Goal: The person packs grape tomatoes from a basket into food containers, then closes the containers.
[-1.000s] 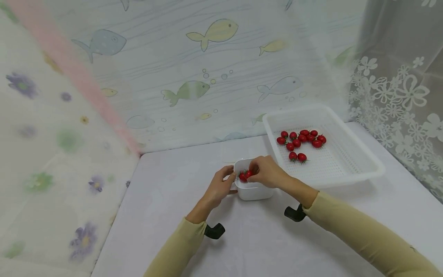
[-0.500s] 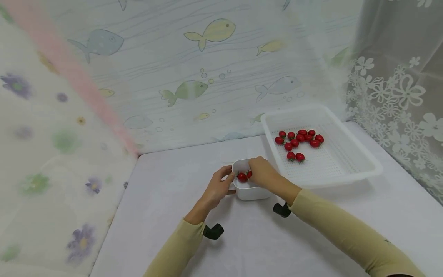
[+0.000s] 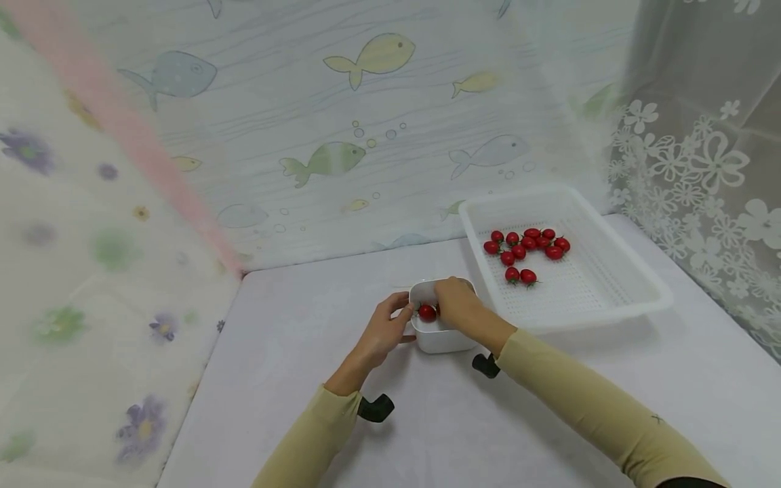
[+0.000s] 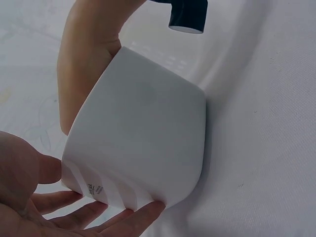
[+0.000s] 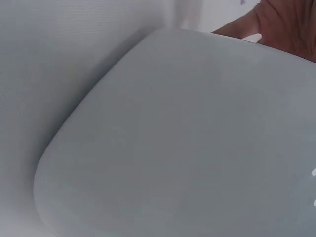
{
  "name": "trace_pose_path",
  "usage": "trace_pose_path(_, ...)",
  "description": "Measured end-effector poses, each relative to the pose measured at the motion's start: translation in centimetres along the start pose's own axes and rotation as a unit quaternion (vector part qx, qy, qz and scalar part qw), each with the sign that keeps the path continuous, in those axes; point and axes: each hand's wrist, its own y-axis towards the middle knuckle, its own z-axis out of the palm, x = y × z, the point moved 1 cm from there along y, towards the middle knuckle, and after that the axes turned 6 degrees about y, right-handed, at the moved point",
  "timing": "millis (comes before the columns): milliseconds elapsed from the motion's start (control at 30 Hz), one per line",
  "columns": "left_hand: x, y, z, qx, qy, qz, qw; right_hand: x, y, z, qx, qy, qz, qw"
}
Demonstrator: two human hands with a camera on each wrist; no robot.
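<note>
Rests the left hand [image 3: 383,333] against the left side of a small, smooth white box with rounded corners [image 3: 447,342], upright on a table under a white cloth [image 3: 390,440]. Spreads the left fingers [image 4: 140,218] nearly straight along the outer wall, with the thumb at the rim; touching the box, not curled round it. Reaches down into the box from the right with the right hand [image 3: 460,305], fingers out of sight below the rim. Cannot tell how far open on that side, or whether closed on anything.

Inside the box, at the left, a small round red tomato [image 3: 427,312]; right against the right hand, a sliver of more red. Just beside the box, to the right, a large shallow white plastic basket with a perforated bottom [image 3: 586,291]. Toward the far left of the basket, a loose cluster of small red tomatoes with green stems [image 3: 518,251], plus a nearer pair [image 3: 527,276] slightly apart. On both arms, pale yellow-green sleeves [image 3: 311,437]. Behind the table, a pale fabric sheet printed with fish [image 3: 403,196].
</note>
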Motion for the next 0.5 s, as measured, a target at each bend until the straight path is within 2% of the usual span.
trace_pose_path(133,-0.1,0.0,0.1,0.000,0.003,0.000,1.0000,0.1,-0.1,-0.5,0.017,-0.006,0.004,1.000)
trace_pose_path(233,-0.1,0.0,0.2,-0.002,0.004,-0.002,1.0000,0.2,-0.4,-1.0,0.035,0.016,0.009,0.999)
trace_pose_path(500,-0.2,0.1,0.2,0.002,-0.001,-0.002,1.0000,0.3,-1.9,-4.5,0.066,0.027,0.024,0.997)
